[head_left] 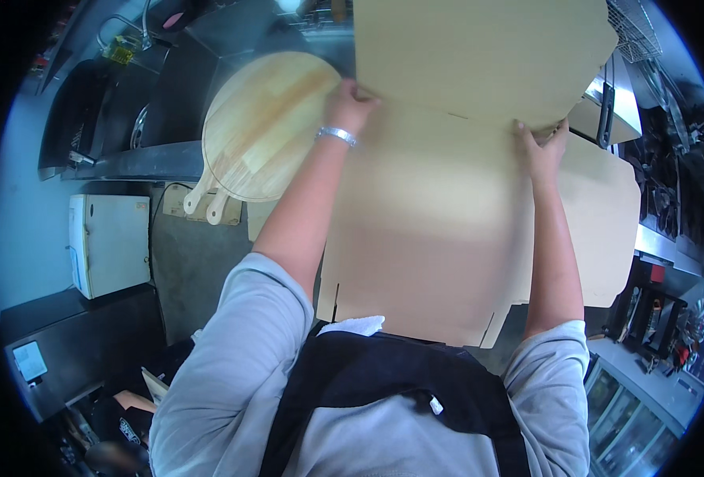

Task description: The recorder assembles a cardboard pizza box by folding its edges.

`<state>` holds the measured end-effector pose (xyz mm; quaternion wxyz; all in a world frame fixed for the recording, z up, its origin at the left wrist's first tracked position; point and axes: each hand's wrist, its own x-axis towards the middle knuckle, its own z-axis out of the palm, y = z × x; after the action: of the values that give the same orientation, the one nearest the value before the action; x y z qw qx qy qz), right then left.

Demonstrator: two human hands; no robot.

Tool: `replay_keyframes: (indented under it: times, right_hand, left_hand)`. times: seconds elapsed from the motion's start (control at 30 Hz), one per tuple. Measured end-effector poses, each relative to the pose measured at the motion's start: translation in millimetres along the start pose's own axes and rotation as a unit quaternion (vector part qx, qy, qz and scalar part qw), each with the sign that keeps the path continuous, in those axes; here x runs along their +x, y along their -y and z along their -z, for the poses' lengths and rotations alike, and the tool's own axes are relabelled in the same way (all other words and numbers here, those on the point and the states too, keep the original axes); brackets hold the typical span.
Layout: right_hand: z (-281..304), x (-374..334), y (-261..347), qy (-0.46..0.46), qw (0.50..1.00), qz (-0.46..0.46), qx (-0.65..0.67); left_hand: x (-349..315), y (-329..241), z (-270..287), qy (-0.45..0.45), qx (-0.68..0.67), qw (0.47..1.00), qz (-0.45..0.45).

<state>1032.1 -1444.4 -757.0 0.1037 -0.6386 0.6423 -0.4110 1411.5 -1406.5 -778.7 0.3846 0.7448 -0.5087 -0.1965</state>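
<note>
Kitchen flr (201, 266) below; cardboard (435, 191) pts fwd, long axis fore-aft; L hand (352, 107), R hand (544, 147) gripping it.

The upper edge is cropping a large, flat brown cardboard sheet (431, 183), while the person's bare right forearm (555, 254) is covering part of its right side.

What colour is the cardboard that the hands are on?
Plain tan-brown: the cardboard shows best in the head view, the only one.
</note>
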Motion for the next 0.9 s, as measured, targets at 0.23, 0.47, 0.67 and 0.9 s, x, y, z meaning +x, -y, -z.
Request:
replay_keyframes:
  times: [0.23,0.47,0.67,0.9]
  right_hand:
    - [-4,17,0,0.026,0.943,-0.136,0.303]
    - [-21,16,-8,-0.056,0.933,-0.124,0.332]
    - [-9,21,-3,0.016,0.945,-0.155,0.288]
    - [11,14,50,-0.146,0.974,-0.105,0.138]
  left_hand:
    - [0,-5,12,0.072,-0.199,0.973,0.098]
    - [1,-3,17,0.094,-0.447,0.858,0.233]
    - [-2,6,29,0.163,-0.54,0.78,0.272]
    - [1,2,27,0.174,-0.533,0.782,0.272]
